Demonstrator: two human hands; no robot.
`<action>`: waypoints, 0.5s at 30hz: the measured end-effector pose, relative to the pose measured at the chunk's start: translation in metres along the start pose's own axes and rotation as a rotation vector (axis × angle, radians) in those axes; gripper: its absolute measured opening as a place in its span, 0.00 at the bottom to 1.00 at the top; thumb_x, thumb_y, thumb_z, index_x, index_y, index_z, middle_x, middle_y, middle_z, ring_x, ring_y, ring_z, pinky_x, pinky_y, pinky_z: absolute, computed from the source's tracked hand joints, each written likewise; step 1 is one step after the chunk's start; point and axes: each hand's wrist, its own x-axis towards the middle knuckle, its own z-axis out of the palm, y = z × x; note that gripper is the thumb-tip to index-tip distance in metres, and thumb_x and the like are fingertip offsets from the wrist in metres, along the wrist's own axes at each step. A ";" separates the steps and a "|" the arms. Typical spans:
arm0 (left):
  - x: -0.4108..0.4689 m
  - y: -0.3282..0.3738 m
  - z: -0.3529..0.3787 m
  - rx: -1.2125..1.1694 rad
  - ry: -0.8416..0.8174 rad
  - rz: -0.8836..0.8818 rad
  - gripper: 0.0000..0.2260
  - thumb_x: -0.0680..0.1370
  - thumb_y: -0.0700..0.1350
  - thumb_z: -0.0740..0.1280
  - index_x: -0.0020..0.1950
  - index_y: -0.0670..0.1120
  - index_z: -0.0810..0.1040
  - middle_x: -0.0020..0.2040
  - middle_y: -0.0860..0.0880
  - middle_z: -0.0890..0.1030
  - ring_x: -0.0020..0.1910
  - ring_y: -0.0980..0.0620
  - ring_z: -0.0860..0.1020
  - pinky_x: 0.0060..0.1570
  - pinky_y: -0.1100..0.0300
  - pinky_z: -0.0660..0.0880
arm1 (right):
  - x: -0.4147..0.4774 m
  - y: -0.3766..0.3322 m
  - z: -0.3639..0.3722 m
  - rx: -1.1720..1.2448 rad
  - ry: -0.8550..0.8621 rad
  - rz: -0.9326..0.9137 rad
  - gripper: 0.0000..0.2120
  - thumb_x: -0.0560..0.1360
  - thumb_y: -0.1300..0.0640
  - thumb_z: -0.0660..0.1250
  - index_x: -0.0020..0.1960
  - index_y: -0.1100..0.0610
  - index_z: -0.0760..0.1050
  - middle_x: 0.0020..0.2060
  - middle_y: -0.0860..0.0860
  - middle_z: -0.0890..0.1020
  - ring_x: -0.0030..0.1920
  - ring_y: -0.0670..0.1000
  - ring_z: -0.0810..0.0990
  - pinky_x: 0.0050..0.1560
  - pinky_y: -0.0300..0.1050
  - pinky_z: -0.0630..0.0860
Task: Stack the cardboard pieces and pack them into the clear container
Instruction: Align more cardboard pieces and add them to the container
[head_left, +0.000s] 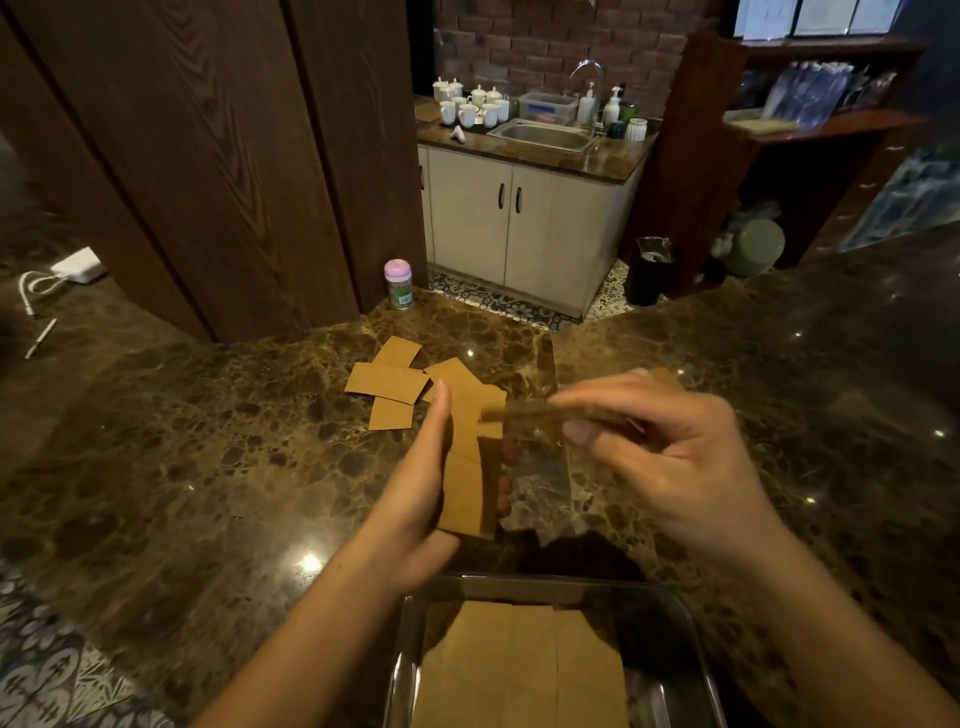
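My left hand (415, 499) holds a small stack of tan cardboard pieces (465, 493) upright on edge above the marble counter. My right hand (670, 457) pinches another cardboard piece (519, 415), blurred by motion, just above and to the right of that stack. Several loose cardboard pieces (387, 384) lie scattered on the counter beyond my hands. The clear container (691, 623) sits at the near edge, below my hands, with cardboard pieces (519, 670) lying flat inside it.
A small jar with a pink lid (399, 285) stands at the counter's far edge. A white charger and cable (78, 266) lie far left. Beyond the counter are a sink cabinet (524, 218) with cups and a wooden shelf (810, 124).
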 end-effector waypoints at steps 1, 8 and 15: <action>0.000 0.002 -0.001 -0.006 -0.030 -0.044 0.28 0.77 0.69 0.60 0.53 0.49 0.88 0.45 0.43 0.84 0.38 0.47 0.80 0.40 0.54 0.76 | 0.001 0.001 -0.005 -0.091 -0.047 -0.130 0.12 0.77 0.62 0.72 0.59 0.54 0.85 0.53 0.45 0.88 0.52 0.47 0.83 0.51 0.42 0.77; -0.006 0.012 -0.005 -0.052 -0.270 -0.230 0.26 0.74 0.63 0.72 0.64 0.47 0.84 0.58 0.40 0.83 0.53 0.42 0.83 0.56 0.47 0.76 | 0.007 0.002 -0.018 -0.680 -0.489 -0.641 0.14 0.78 0.58 0.67 0.59 0.51 0.86 0.59 0.49 0.85 0.54 0.50 0.74 0.48 0.47 0.77; -0.003 0.000 -0.004 0.131 -0.208 -0.153 0.18 0.74 0.45 0.75 0.64 0.46 0.82 0.55 0.40 0.84 0.49 0.44 0.83 0.49 0.49 0.78 | 0.004 0.006 -0.015 -0.837 -0.658 -0.636 0.20 0.76 0.57 0.69 0.68 0.49 0.80 0.62 0.53 0.81 0.57 0.51 0.73 0.45 0.47 0.78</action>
